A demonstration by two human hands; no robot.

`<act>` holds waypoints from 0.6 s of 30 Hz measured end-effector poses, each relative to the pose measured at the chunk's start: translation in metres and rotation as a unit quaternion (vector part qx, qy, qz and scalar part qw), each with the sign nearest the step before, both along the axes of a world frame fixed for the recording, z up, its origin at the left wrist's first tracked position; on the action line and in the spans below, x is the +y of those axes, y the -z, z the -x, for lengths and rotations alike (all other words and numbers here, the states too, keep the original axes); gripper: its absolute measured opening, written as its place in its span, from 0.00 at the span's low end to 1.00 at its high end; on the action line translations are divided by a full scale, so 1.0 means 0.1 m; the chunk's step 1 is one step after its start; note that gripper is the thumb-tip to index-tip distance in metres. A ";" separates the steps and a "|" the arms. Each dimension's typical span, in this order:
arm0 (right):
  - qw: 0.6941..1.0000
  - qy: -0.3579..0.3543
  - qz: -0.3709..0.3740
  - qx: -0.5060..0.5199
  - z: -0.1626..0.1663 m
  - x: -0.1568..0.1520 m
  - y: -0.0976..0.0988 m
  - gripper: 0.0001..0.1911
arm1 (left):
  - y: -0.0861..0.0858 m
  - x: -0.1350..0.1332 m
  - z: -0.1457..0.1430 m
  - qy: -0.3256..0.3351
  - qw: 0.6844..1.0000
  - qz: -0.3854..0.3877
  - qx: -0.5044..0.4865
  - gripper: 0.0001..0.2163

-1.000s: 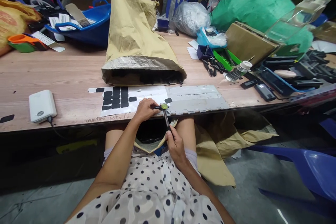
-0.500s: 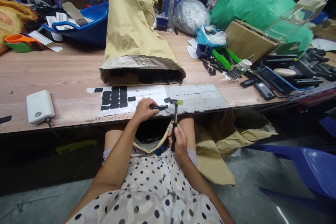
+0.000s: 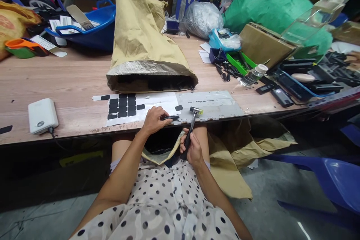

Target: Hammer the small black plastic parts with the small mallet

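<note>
My left hand [image 3: 155, 120] is closed on a slim black plastic part [image 3: 172, 117], held at the table's front edge over a grey board [image 3: 213, 102]. In my right hand [image 3: 191, 145] is a small hammer [image 3: 193, 122], gripped by its black handle. Its head, with a yellow-green face, is raised just right of the black part and apart from it. A white sheet [image 3: 157, 101] bearing rows of black rounded pads [image 3: 123, 105] lies behind my left hand. One loose black pad [image 3: 179, 108] rests near the sheet's right end.
A large brown paper sack [image 3: 149, 45] lies with its dark mouth towards me. Another open sack [image 3: 165, 155] is between my legs. At left stand a white power bank [image 3: 43, 115] and a blue basin [image 3: 98, 26]. A bottle [image 3: 254, 75] and a green tray [image 3: 242, 63] are at right.
The hammer's head has swung right, away from the black part, and its handle now leans. My left hand still holds the part, which has tilted slightly.
</note>
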State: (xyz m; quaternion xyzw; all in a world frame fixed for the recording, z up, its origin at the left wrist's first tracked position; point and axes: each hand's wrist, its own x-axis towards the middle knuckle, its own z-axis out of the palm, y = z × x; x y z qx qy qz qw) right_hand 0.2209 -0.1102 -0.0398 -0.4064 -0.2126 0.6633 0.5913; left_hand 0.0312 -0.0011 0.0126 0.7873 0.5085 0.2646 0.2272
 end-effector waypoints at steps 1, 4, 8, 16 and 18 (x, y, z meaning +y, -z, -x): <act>1.000 -0.001 0.000 0.000 0.00 0.00 0.00 0.15 | -0.01 -0.02 0.01 0.009 1.000 -0.005 0.001 0.07; 1.000 -0.004 0.002 -0.001 0.01 0.01 0.01 0.17 | -0.02 -0.09 0.04 0.046 0.999 -0.016 0.000 0.07; 1.000 -0.002 0.002 -0.011 0.03 0.01 -0.01 0.19 | 0.00 -0.26 0.11 0.096 0.995 -0.015 0.009 0.06; 0.999 -0.001 0.002 -0.037 0.05 0.02 -0.02 0.21 | -0.07 -0.44 0.18 0.087 0.996 0.017 -0.026 0.05; 0.999 0.002 -0.001 -0.039 0.05 0.02 -0.01 0.21 | -0.11 -0.31 0.16 0.014 0.997 0.024 -0.078 0.05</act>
